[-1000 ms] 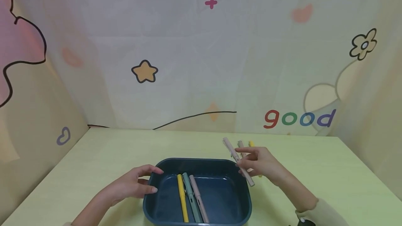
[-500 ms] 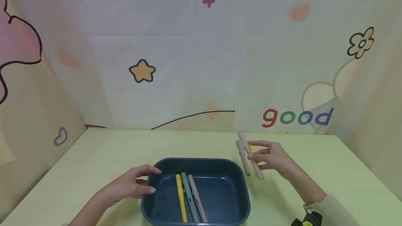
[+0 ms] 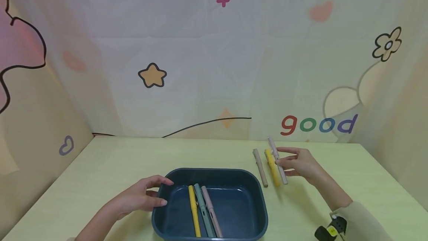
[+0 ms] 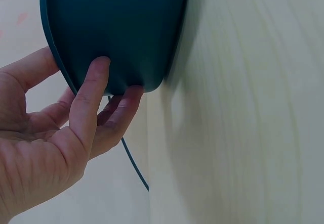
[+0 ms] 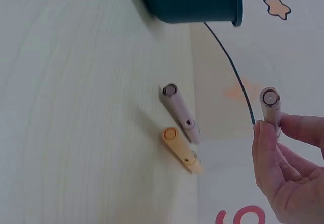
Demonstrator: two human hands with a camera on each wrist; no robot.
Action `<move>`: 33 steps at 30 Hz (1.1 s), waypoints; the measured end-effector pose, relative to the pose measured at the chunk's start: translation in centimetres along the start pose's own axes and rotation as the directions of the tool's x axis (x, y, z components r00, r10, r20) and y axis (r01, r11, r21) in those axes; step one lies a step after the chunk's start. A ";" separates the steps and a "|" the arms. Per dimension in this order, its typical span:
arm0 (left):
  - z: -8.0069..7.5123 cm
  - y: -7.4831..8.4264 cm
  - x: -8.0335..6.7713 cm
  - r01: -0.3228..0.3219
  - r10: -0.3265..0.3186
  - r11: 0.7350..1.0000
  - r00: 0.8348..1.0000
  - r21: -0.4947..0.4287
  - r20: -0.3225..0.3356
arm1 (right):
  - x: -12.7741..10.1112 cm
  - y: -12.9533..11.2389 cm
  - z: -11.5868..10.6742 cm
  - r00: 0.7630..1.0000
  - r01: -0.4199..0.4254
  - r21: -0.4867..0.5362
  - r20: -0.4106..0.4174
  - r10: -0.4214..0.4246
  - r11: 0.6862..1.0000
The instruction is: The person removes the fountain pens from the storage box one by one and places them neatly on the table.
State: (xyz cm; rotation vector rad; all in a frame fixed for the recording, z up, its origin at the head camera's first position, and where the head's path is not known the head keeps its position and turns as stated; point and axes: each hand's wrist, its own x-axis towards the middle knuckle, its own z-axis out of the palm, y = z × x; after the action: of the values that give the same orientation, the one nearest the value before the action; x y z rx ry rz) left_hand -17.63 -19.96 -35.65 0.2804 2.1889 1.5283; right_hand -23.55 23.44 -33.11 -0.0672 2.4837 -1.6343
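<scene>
Low in the head view, left of centre: left hand [image 3: 140, 198] laid against the left wall of a dark teal tray [image 3: 257, 196], thumb over the rim, fingers only gently bent and pressing the outside; same contact plain in the left wrist view [image 4: 61, 133], fingertips flat on the tray's rounded corner [image 4: 116, 27]. Inside the tray, side by side along its left half: yellow pen [image 3: 194, 211], green pen [image 3: 202, 211], pink pen [image 3: 212, 213].

Right of centre, just beyond the tray's far right corner: right hand [image 3: 299, 163] pinching a beige pen [image 3: 277, 161] between thumb and fingertips, remaining fingers loosely extended. Pen angled with the far end up, held above the table; in the right wrist view [image 5: 288, 163], seen end-on [image 5: 271, 105] at right of frame.

On the pale green table [image 3: 100, 159], immediately left of the held pen: a second yellow pen [image 3: 271, 170] and a tan pen [image 3: 260, 167], lying nearly parallel, close but apart, both outside the tray.
</scene>
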 end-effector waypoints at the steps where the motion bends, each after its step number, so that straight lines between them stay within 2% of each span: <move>1: 0.0 0.0 0.0 -0.002 0.002 1.000 1.000 -0.002 0.003 | 0.2 0.1 -0.2 1.000 -0.005 0.004 -0.004 0.005 1.000; 14: 0.1 0.0 0.1 0.006 -0.006 1.000 1.000 0.008 0.008 | 1.6 1.8 -1.5 0.996 -0.089 -0.003 -0.030 0.089 0.996; 23: -0.2 -0.2 -0.3 0.020 -0.020 1.000 1.000 0.008 0.006 | 2.9 3.1 -1.3 0.993 -0.120 -0.003 0.001 0.120 0.993; 33: -0.1 -0.1 0.0 0.017 -0.017 1.000 1.000 0.019 0.007 | 3.5 3.7 -1.6 0.989 -0.150 -0.085 -0.013 0.149 0.985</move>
State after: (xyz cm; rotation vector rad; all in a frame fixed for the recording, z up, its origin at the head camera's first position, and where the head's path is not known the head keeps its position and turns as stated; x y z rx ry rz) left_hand -17.66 -20.07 -35.69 0.2723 2.1959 1.4967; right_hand -27.03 25.96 -36.28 0.1113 2.4962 -1.4704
